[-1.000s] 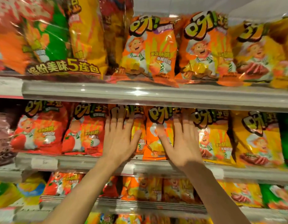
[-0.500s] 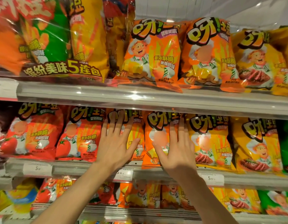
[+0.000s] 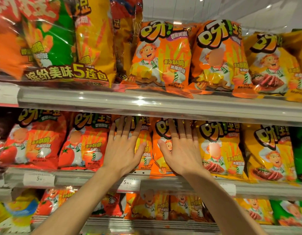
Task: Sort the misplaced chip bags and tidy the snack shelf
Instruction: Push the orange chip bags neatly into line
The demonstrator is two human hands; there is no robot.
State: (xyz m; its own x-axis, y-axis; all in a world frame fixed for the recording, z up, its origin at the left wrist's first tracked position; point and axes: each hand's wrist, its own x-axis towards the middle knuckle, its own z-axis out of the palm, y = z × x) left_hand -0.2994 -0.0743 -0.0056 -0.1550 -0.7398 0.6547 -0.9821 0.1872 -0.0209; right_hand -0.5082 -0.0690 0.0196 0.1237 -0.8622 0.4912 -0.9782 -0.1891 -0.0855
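Glossy plastic chip bags (image 3: 160,60) (crinkled foil sheen); clear plastic shelf rail (image 3: 147,106).

The middle shelf (image 3: 163,181) carries an upright row of chip bags: two red bags (image 3: 60,141) at left, orange bags (image 3: 157,146) in the centre, yellow bags (image 3: 245,150) to the right, a green bag (image 3: 300,150) at the far edge

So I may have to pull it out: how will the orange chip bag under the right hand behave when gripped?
The orange chip bag looks puffed, so probably light and squashy. Its glossy film may slide under the right hand. Standing on edge behind the shelf rail, it could topple forward.
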